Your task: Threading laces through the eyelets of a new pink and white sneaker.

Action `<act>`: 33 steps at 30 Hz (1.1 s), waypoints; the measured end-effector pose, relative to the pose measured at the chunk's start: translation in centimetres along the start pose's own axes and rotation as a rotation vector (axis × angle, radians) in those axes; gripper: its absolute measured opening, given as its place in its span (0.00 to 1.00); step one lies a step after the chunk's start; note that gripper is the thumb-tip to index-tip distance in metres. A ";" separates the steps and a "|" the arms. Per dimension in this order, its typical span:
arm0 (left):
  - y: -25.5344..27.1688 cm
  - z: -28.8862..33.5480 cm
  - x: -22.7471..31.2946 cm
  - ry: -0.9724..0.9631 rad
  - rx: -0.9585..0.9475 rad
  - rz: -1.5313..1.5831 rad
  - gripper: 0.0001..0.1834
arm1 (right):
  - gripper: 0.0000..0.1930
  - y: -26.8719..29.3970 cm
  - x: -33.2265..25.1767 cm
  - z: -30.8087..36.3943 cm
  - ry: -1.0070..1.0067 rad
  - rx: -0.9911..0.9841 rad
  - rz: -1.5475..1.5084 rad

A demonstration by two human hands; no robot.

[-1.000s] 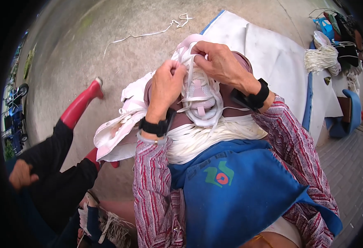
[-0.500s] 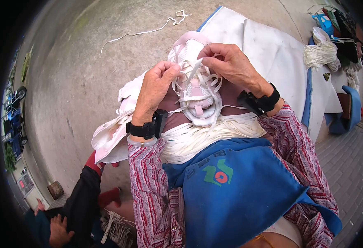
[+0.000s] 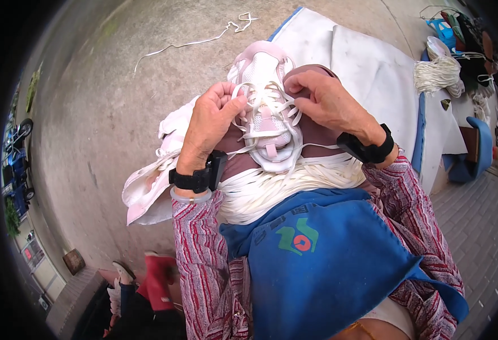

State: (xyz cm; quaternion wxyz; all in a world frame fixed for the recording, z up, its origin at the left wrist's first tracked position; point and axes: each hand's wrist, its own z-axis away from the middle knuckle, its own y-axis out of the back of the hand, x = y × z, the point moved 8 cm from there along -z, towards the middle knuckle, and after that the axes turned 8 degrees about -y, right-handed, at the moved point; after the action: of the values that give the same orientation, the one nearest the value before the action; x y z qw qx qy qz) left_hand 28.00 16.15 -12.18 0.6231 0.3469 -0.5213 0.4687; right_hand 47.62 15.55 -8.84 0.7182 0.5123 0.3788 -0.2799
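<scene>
A pink and white sneaker [image 3: 268,135] lies across my lap, its rounded toe pointing away from me. White shoelace [image 3: 266,97] crosses it in loose loops. My left hand [image 3: 213,113] is at the sneaker's left side, thumb and forefinger pinching a loop of the lace. On the right side, my right hand [image 3: 331,102] has curled fingers, with lace at its thumb tip; part of that grip is hidden. A second pink and white shoe [image 3: 149,187] rests by my left forearm. A thick bundle of white laces [image 3: 294,180] is spread on my lap.
A blue apron [image 3: 311,255] covers my front. A single lace [image 3: 195,42] lies on the concrete floor. White sheeting [image 3: 379,68] stretches to the right, with a bundle of white cords [image 3: 437,75] and a blue chair [image 3: 478,150] beyond. Another person's red garment [image 3: 158,280] shows at lower left.
My right hand has moved right and slightly down, away from the sneaker's middle. My left hand stays nearly in place. At lower left, the other person's hands have left the view.
</scene>
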 end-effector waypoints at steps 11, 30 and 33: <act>-0.2 -3.6 -0.6 -0.010 0.146 0.224 0.08 | 0.11 -1.4 -1.4 0.1 0.065 -0.009 0.239; 0.1 8.1 0.6 -0.237 0.356 -0.367 0.07 | 0.12 -4.5 -4.2 4.2 0.244 -0.030 0.379; -1.8 8.0 0.7 -0.220 0.276 -0.551 0.11 | 0.09 -5.3 -3.8 4.0 0.288 -0.012 0.404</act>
State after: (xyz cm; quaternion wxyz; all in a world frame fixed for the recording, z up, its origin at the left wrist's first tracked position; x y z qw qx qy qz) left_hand 27.14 8.37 -9.71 0.6135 0.6047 -0.4037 0.3083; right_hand 42.31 10.12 -7.68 0.7012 0.6079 0.3688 -0.0522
